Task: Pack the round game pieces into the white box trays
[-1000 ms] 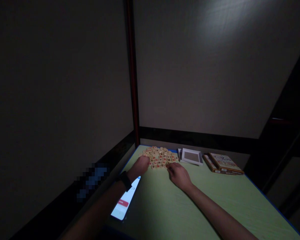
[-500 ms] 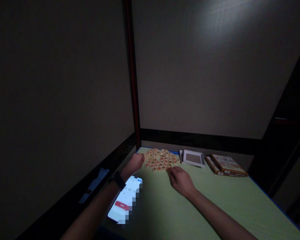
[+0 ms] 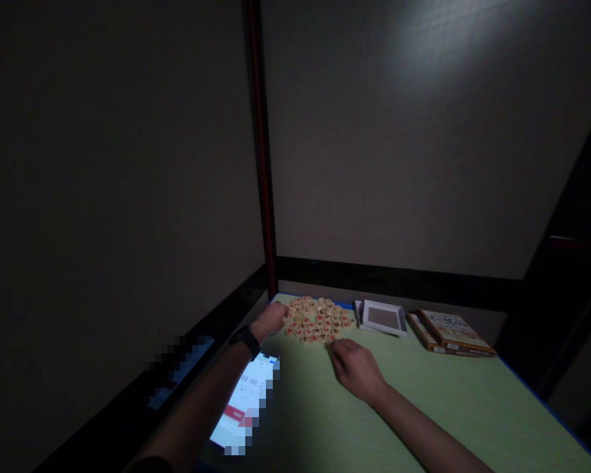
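Round wooden Chinese chess pieces (image 3: 320, 322), many with red or dark characters, lie in a cluster at the far corner of the green table (image 3: 423, 394). At the cluster's left edge is my left hand (image 3: 272, 317), its fingers curled closed against the outer pieces; what they hold, if anything, is hidden. My right hand (image 3: 357, 369) rests on the table at the front edge of the cluster. Its fingers are bent inward, the tips close to the nearest pieces, and anything under them is too small to make out. A dark band circles my left wrist.
Below my left forearm lies a lit phone (image 3: 243, 401) showing a timer, partly pixelated. A white open box (image 3: 384, 318) stands right of the pieces. Farther right are stacked flat boxes (image 3: 456, 330) with printed covers. Walls rise behind the table and at its left.
The view has shifted slightly, so the table items sit a little lower. My left hand has turned slightly at the cluster's left edge. My right hand stays near the front pieces.
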A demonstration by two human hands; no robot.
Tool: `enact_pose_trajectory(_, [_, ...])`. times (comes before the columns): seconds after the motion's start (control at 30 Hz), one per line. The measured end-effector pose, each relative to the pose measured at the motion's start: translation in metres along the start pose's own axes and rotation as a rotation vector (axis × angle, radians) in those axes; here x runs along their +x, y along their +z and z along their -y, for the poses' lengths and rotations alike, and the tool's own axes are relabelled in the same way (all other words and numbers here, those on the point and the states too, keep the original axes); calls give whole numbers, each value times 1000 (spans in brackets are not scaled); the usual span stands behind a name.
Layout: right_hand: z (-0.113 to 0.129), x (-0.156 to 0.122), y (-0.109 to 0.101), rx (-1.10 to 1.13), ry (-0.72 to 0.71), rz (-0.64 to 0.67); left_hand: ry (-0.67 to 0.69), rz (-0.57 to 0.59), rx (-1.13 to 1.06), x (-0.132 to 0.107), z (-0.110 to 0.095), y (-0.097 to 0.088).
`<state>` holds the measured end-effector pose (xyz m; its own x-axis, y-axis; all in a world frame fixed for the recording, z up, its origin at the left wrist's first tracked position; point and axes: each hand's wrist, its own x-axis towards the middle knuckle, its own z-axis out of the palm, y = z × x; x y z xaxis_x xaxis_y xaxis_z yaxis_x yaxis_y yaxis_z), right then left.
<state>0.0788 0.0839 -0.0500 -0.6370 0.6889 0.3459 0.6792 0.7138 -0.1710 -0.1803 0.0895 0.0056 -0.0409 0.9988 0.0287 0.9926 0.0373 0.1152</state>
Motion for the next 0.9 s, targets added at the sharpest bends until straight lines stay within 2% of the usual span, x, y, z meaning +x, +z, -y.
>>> enact_pose_trajectory(0.57, [3, 1, -6, 12, -8, 22, 28, 34, 47, -4, 3, 1])
enact_pose_trajectory(0.9, [0, 1, 1, 23, -22, -14, 8, 17, 86, 0, -8, 5])
